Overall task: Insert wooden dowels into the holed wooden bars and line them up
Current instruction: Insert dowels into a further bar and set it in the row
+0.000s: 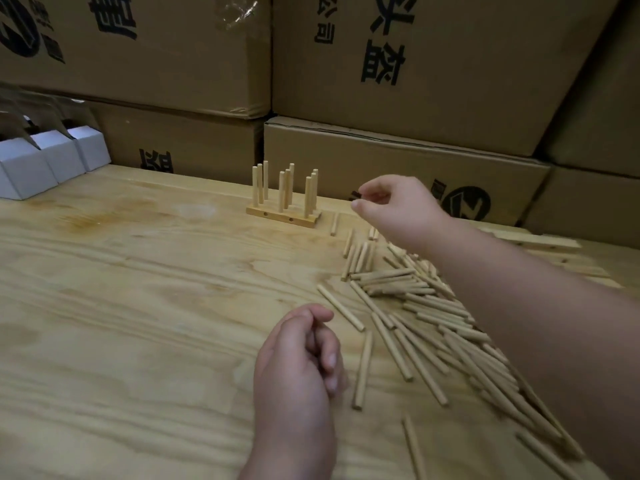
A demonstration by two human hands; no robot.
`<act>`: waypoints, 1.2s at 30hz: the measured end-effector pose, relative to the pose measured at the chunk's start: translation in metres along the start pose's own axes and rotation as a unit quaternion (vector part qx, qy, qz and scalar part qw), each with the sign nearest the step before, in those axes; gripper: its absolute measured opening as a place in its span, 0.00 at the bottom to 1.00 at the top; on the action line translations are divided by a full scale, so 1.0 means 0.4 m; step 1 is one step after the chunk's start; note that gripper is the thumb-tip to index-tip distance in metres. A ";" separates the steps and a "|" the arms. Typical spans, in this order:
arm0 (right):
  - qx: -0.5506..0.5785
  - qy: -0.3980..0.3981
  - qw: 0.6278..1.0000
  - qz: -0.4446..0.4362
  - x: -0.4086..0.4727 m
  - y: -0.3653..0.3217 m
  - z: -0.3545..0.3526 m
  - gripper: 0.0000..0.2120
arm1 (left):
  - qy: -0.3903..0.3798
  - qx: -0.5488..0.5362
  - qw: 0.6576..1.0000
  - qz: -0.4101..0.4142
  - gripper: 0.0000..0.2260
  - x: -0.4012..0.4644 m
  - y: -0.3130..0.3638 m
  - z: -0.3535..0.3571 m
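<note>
Plywood table (138, 271): left hand (298, 362) loosely curled, empty; right hand (391, 206) raised, fingers curled, contents unclear.

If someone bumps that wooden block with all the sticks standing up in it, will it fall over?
Maybe. The small flat wooden bar carries tall upright dowels, so it looks top-heavy and might tip. It probably feels light and stiff. It could also just slide on the smooth plywood table.

bars with upright dowels (284, 216) on table (138, 306): ahead-left of right hand (391, 206), far ahead of left hand (298, 362) | loose dowel pile (415, 306): under right forearm, right of left hand | spare bars (540, 242): right of right hand | small boxes (52, 161): far left | cartons (381, 150): behind all
</note>
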State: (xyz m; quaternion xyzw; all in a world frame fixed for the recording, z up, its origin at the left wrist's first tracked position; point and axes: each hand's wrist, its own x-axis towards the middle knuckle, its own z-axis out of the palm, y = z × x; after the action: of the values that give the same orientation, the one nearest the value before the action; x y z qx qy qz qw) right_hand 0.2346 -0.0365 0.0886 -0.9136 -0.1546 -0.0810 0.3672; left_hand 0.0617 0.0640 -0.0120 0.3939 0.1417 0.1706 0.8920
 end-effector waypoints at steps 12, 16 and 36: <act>0.018 0.190 0.977 0.096 -0.639 0.106 -0.189 0.03 | -0.106 0.390 0.888 0.218 0.09 -0.081 -0.012 0.008; -0.051 0.214 0.970 0.108 -0.724 0.170 -0.209 0.07 | -0.175 0.528 0.807 0.197 0.10 -0.103 -0.008 0.006; -0.249 -0.008 0.947 0.205 -0.755 0.212 -0.319 0.12 | -0.210 0.496 0.836 0.103 0.08 -0.198 -0.041 -0.009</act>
State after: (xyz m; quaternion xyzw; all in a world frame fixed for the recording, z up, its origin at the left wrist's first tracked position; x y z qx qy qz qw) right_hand -0.0244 -0.2506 0.0464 -0.9885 0.0582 -0.0328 0.1357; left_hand -0.0079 0.0228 -0.0172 0.8225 -0.0246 0.0814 0.5623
